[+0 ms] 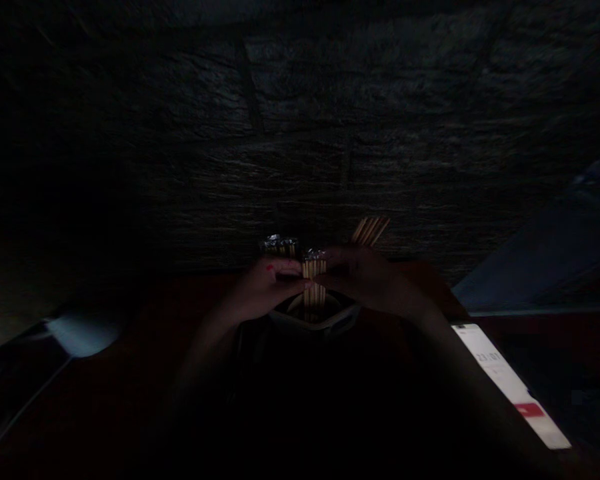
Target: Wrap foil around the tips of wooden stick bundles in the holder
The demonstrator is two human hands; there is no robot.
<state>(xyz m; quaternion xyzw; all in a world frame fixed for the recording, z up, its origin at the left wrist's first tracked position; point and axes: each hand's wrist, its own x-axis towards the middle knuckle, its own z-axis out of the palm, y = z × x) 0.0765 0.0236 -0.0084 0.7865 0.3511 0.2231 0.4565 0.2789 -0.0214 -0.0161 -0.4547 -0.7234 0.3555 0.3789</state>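
Note:
The scene is very dark. Between my left hand and my right hand, a bundle of thin wooden sticks stands upright. Fingers of both hands are closed on its two sides, and shiny clear wrap shows at its top. Its lower end reaches into a dark container with an angular rim; the inside is hard to make out. Just behind my left hand is a second wrapped bundle. More wooden sticks lean out to the right beyond my right hand; their lower ends are hidden.
A rough block-patterned wall rises behind the reddish-brown table. On the right lies a phone with its screen lit. At the left are a pale rounded object and a thin cord.

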